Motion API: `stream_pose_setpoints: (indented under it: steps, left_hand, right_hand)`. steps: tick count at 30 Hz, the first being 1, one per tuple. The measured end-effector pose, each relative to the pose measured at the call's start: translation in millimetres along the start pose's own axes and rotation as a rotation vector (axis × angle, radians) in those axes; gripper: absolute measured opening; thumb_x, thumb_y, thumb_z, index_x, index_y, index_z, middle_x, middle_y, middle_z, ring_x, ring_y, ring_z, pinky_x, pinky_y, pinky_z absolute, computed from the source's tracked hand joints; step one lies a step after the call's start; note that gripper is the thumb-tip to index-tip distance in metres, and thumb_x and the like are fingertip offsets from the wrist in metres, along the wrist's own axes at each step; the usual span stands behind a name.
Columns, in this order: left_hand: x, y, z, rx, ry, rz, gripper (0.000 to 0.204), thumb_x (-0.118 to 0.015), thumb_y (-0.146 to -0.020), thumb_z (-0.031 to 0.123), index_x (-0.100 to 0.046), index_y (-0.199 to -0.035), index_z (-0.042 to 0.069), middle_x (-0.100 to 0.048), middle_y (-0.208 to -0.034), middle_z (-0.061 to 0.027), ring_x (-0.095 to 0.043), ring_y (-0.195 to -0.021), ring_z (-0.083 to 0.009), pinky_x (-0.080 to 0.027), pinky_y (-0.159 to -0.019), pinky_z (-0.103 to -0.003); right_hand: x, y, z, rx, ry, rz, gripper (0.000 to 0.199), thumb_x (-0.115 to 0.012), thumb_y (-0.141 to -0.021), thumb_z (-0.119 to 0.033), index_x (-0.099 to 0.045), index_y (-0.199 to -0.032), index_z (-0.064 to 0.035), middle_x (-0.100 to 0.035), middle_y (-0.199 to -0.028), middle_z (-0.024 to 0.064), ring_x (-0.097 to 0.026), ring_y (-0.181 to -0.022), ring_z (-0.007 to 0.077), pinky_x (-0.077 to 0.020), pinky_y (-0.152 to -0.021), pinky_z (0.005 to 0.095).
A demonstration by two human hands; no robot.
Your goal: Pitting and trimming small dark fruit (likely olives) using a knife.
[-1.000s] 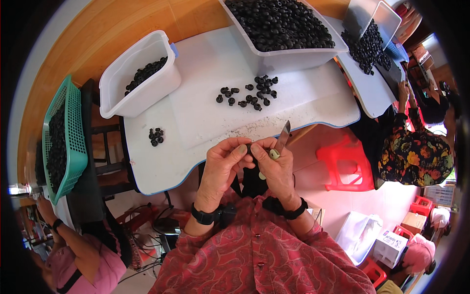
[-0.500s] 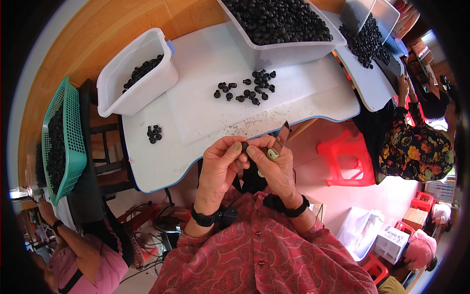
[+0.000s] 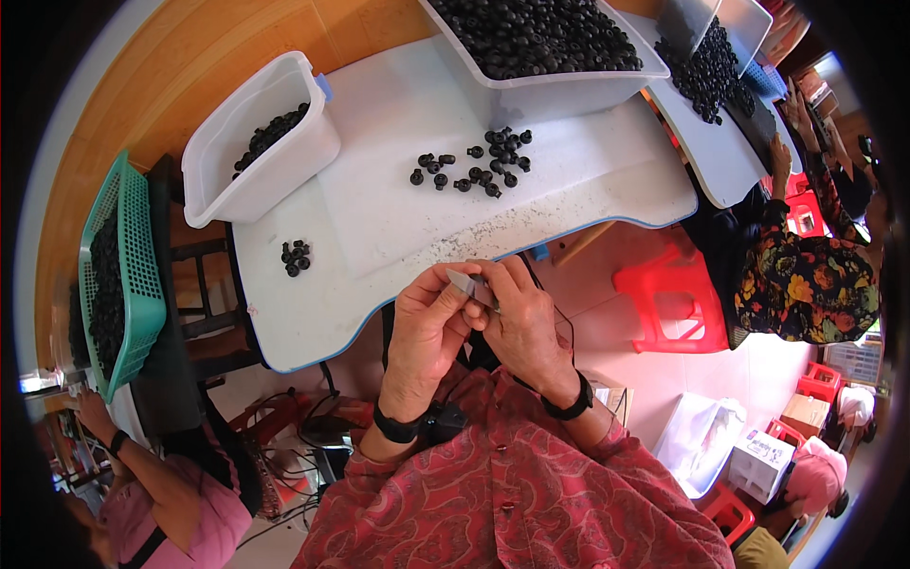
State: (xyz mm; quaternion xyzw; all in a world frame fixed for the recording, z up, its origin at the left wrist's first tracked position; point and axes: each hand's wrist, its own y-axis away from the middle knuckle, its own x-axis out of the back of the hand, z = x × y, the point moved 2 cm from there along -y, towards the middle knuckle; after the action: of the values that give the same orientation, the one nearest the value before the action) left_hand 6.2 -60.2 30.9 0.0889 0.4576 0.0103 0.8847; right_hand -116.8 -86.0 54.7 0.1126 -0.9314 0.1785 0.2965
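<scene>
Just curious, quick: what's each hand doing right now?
Left hand: fingers closed around something small, hidden from view.
Right hand: closed on a small grey blade.

A small grey metal blade [image 3: 471, 285] sits pinched between both hands just off the white table's near edge, angled flat.

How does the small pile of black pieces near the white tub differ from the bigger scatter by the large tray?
The small pile holds only a few pieces, packed tight; the scatter holds many more, spread loosely in a band. The pile lies toward the table's left side, below the white tub; the scatter lies just in front of the large tray. Both are small, dark, rounded pieces on the white table.
</scene>
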Motion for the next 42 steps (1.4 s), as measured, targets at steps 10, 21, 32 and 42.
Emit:
stream_pose_setpoints:
  steps: [10,21,32,42]
  left_hand:
    - [-3,1,1,-0.038,-0.015,0.013,0.019,-0.056,-0.093,0.01,-0.059,-0.108,-0.002,-0.06,-0.08,-0.0044,-0.058,-0.069,-0.0108,-0.051,-0.062,-0.025]
    - [-2,1,0,-0.079,-0.043,-0.015,0.019,-0.059,-0.091,0.009,-0.059,-0.108,-0.001,-0.06,-0.079,-0.0041,-0.058,-0.069,-0.0117,-0.051,-0.062,-0.027]
    - [-15,9,-1,-0.116,-0.113,-0.056,0.011,-0.059,-0.091,0.005,-0.057,-0.1,-0.001,-0.061,-0.084,-0.0099,-0.057,-0.066,-0.0135,-0.05,-0.058,-0.031]
    - [-1,2,-5,-0.093,-0.016,-0.006,0.014,-0.059,-0.092,0.009,-0.055,-0.103,0.001,-0.059,-0.077,-0.0055,-0.057,-0.068,-0.0125,-0.048,-0.062,-0.027]
  right_hand:
    - [-1,-1,-1,0.046,0.109,0.018,0.04,-0.068,-0.071,-0.009,-0.06,-0.11,-0.0078,-0.053,-0.088,0.0092,-0.063,-0.067,0.0274,-0.0499,-0.052,0.037]
    - [1,-2,-3,0.059,0.11,0.021,0.044,-0.069,-0.07,-0.008,-0.061,-0.112,-0.0096,-0.052,-0.087,0.0093,-0.062,-0.066,0.026,-0.0503,-0.052,0.0359]
    - [4,-4,26,-0.007,0.096,0.104,0.04,-0.064,-0.071,0.0,-0.062,-0.11,-0.0111,-0.053,-0.085,0.0094,-0.062,-0.066,0.0281,-0.0502,-0.055,0.0376]
    - [1,1,1,0.092,0.138,0.037,0.046,-0.069,-0.069,-0.005,-0.06,-0.114,-0.009,-0.053,-0.088,0.0091,-0.063,-0.067,0.025,-0.051,-0.053,0.0345]
